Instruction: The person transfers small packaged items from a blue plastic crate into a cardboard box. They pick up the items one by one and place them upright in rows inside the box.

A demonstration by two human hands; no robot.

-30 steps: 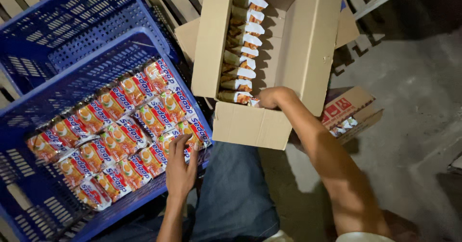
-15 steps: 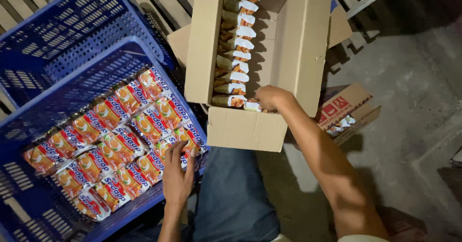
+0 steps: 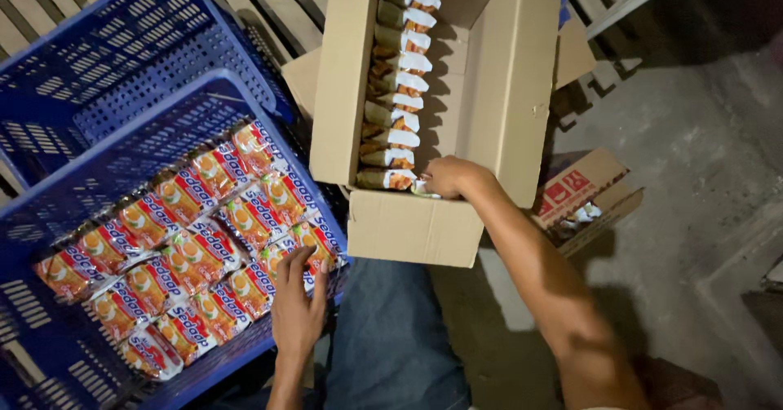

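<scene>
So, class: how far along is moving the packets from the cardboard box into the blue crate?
Done: orange noodle packets lie in rows in the blue plastic crate. In hand: right hand reaches into the brown cardboard box; left hand rests on the crate's packets. Left: one row of boxed packets.

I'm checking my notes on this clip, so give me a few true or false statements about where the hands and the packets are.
1. The right hand reaches into the cardboard box. True.
2. The left hand rests on packets in the blue crate. True.
3. The box is empty. False: a row of packets stands along its left side.
4. The crate is red. False: it is blue.
5. The crate's packets are green. False: orange and red.
</scene>
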